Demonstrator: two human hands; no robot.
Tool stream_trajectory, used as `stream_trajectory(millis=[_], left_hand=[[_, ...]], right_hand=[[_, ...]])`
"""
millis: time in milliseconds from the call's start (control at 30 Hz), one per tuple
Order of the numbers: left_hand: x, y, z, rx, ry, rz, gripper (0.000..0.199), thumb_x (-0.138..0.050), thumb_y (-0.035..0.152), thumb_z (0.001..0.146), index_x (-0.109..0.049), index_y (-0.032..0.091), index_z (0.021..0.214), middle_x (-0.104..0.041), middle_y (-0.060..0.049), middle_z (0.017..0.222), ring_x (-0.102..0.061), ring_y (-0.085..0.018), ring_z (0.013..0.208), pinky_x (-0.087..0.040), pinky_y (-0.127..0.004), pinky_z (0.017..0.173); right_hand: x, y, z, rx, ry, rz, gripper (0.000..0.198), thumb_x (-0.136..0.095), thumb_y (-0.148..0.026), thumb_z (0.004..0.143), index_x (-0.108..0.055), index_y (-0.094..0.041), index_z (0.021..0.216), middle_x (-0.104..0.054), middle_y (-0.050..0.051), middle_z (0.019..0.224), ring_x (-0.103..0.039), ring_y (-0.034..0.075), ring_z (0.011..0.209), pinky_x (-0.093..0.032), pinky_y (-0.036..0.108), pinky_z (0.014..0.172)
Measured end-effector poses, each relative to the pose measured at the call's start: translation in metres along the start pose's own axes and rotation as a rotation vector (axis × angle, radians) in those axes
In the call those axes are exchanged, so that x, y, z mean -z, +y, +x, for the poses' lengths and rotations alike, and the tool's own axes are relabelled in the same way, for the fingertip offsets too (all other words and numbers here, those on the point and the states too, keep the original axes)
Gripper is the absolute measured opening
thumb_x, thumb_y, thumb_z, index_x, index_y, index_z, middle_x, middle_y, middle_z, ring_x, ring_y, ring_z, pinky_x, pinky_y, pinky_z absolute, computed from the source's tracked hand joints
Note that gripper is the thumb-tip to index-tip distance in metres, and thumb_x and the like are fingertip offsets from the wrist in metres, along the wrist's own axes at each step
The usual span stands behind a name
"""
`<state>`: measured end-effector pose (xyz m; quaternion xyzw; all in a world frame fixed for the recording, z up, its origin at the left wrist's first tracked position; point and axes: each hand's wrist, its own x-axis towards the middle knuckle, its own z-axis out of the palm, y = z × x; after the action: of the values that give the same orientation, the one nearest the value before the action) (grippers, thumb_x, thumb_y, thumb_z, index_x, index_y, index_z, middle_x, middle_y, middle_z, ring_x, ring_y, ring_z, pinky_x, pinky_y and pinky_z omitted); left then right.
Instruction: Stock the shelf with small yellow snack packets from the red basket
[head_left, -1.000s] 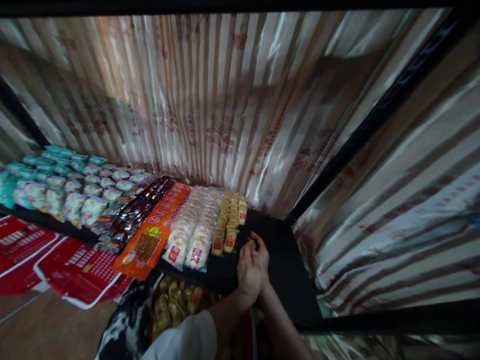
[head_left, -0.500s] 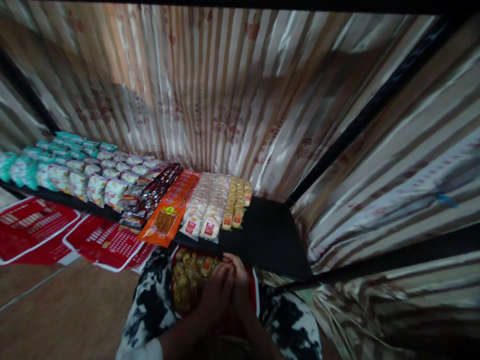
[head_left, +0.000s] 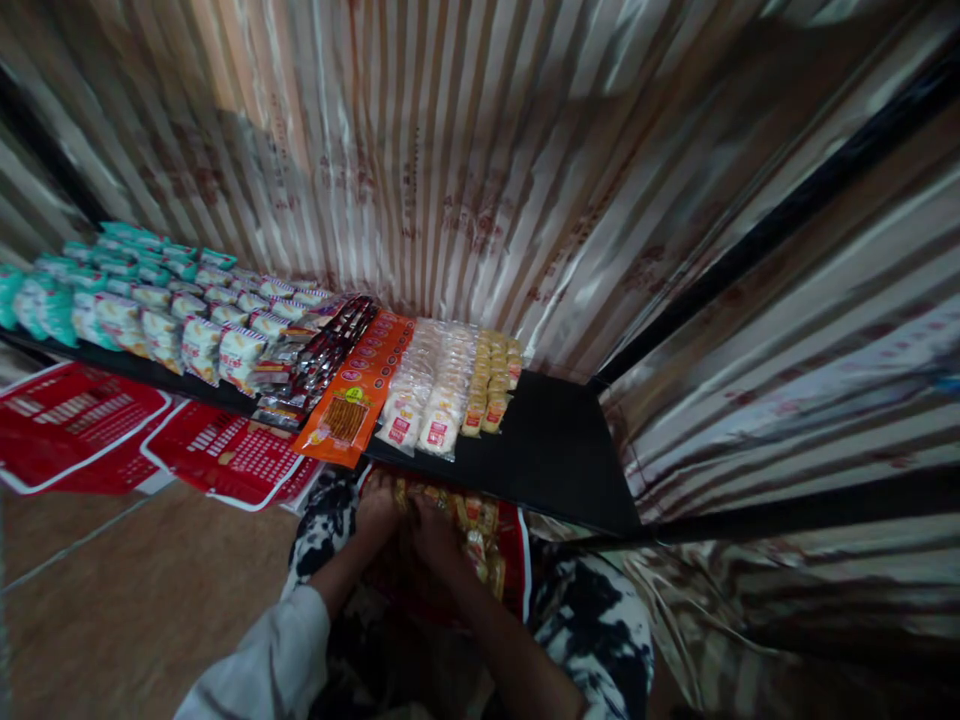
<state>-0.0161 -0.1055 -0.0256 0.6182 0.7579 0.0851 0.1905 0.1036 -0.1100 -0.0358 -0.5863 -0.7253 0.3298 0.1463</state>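
Note:
A red bag [head_left: 512, 560] with a white edge rests between my knees, filled with several small gold-wrapped snacks [head_left: 480, 540]. Both of my hands are down among these packets, close together. My left hand [head_left: 379, 510] is at the bag's left side, and my right hand [head_left: 435, 532] is near its middle. The fingers of both hands are dim and partly buried, so what they hold, if anything, does not show. Just beyond, on the black shelf [head_left: 555, 455], stand rows of yellow-wrapped snacks [head_left: 487, 385] and clear-wrapped white snacks [head_left: 431, 390].
Left along the shelf lie an orange snack bag [head_left: 349, 405], dark foil sticks [head_left: 300, 375], white packets [head_left: 199, 345] and teal packets [head_left: 49, 305]. Red printed bags [head_left: 225, 455] hang or lie below the shelf edge. Black posts [head_left: 780, 215] and striped curtains [head_left: 450, 150] enclose the shelf.
My hands were together over the bag's right part. Now they are apart and farther left, down among the gold packets, and packets on the right show. The view has shifted slightly.

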Motion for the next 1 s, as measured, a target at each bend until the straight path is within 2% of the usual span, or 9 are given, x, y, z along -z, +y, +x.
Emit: stream_trajectory(millis=[100, 200, 300, 367, 533, 633, 767, 867, 1000], left_hand=[[-0.004, -0.007, 0.019, -0.017, -0.030, 0.107, 0.037, -0.035, 0.006, 0.083, -0.057, 0.008, 0.112, -0.056, -0.019, 0.120, -0.054, -0.023, 0.110, -0.045, -0.031, 0.088], [-0.011, -0.012, 0.033, 0.000, -0.049, 0.139, 0.035, -0.036, 0.003, 0.081, -0.061, 0.008, 0.105, -0.062, -0.019, 0.103, -0.061, -0.024, 0.094, -0.049, -0.033, 0.076], [-0.018, -0.013, 0.042, 0.047, -0.064, 0.148, 0.035, -0.033, 0.002, 0.080, -0.062, 0.004, 0.100, -0.063, -0.019, 0.088, -0.063, -0.025, 0.078, -0.049, -0.035, 0.066], [-0.021, -0.012, 0.045, 0.075, -0.062, 0.156, 0.034, -0.033, 0.005, 0.081, -0.061, 0.002, 0.099, -0.062, -0.019, 0.083, -0.062, -0.026, 0.075, -0.047, -0.035, 0.064], [-0.020, -0.008, 0.041, 0.078, -0.043, 0.170, 0.034, -0.034, 0.010, 0.083, -0.059, 0.004, 0.105, -0.060, -0.019, 0.095, -0.059, -0.027, 0.090, -0.046, -0.034, 0.071], [-0.012, -0.006, 0.035, 0.080, -0.024, 0.177, 0.036, -0.029, 0.012, 0.086, -0.058, 0.007, 0.107, -0.058, -0.020, 0.105, -0.058, -0.027, 0.097, -0.046, -0.034, 0.075], [0.002, -0.006, 0.023, 0.049, -0.046, 0.153, 0.036, -0.032, 0.010, 0.084, -0.056, 0.010, 0.111, -0.056, -0.017, 0.113, -0.055, -0.023, 0.105, -0.044, -0.030, 0.085], [0.012, -0.005, 0.012, 0.044, -0.092, 0.114, 0.035, -0.036, 0.009, 0.081, -0.057, 0.012, 0.109, -0.057, -0.015, 0.113, -0.055, -0.023, 0.105, -0.043, -0.029, 0.087], [0.023, 0.001, -0.001, 0.027, -0.152, -0.001, 0.035, -0.039, 0.013, 0.080, -0.057, 0.016, 0.109, -0.059, -0.011, 0.112, -0.058, -0.021, 0.100, -0.044, -0.028, 0.085]], right_hand=[[0.002, -0.005, 0.006, -0.042, -0.054, 0.008, 0.044, -0.043, -0.011, 0.080, -0.055, -0.018, 0.122, -0.057, 0.012, 0.125, -0.051, 0.023, 0.118, -0.036, 0.038, 0.101], [0.003, -0.007, 0.010, -0.046, -0.135, 0.049, 0.043, -0.042, -0.016, 0.083, -0.052, -0.018, 0.124, -0.056, 0.011, 0.128, -0.050, 0.022, 0.119, -0.034, 0.036, 0.102], [0.000, -0.005, 0.014, -0.043, -0.202, 0.082, 0.046, -0.042, -0.015, 0.083, -0.048, -0.014, 0.129, -0.051, 0.013, 0.132, -0.047, 0.022, 0.122, -0.033, 0.035, 0.103], [-0.003, -0.002, 0.015, -0.040, -0.197, 0.107, 0.050, -0.044, -0.013, 0.081, -0.044, -0.011, 0.131, -0.049, 0.015, 0.134, -0.046, 0.024, 0.124, -0.033, 0.036, 0.104], [-0.009, 0.007, 0.018, -0.071, -0.098, 0.154, 0.050, -0.044, -0.013, 0.080, -0.048, -0.014, 0.129, -0.053, 0.014, 0.129, -0.050, 0.026, 0.119, -0.034, 0.041, 0.102], [-0.011, 0.014, 0.021, -0.105, -0.005, 0.157, 0.049, -0.042, -0.012, 0.080, -0.049, -0.019, 0.128, -0.053, 0.009, 0.131, -0.048, 0.023, 0.121, -0.031, 0.040, 0.105], [-0.012, 0.022, 0.025, -0.205, 0.073, 0.219, 0.042, -0.039, -0.013, 0.082, -0.055, -0.024, 0.119, -0.059, 0.005, 0.123, -0.055, 0.020, 0.113, -0.037, 0.035, 0.100], [-0.011, 0.024, 0.025, -0.260, 0.108, 0.314, 0.037, -0.038, -0.014, 0.082, -0.057, -0.022, 0.113, -0.064, 0.006, 0.114, -0.058, 0.018, 0.107, -0.040, 0.034, 0.096], [-0.006, 0.024, 0.017, -0.232, 0.165, 0.486, 0.036, -0.041, -0.014, 0.078, -0.059, -0.019, 0.109, -0.066, 0.007, 0.109, -0.059, 0.018, 0.104, -0.043, 0.033, 0.093]])
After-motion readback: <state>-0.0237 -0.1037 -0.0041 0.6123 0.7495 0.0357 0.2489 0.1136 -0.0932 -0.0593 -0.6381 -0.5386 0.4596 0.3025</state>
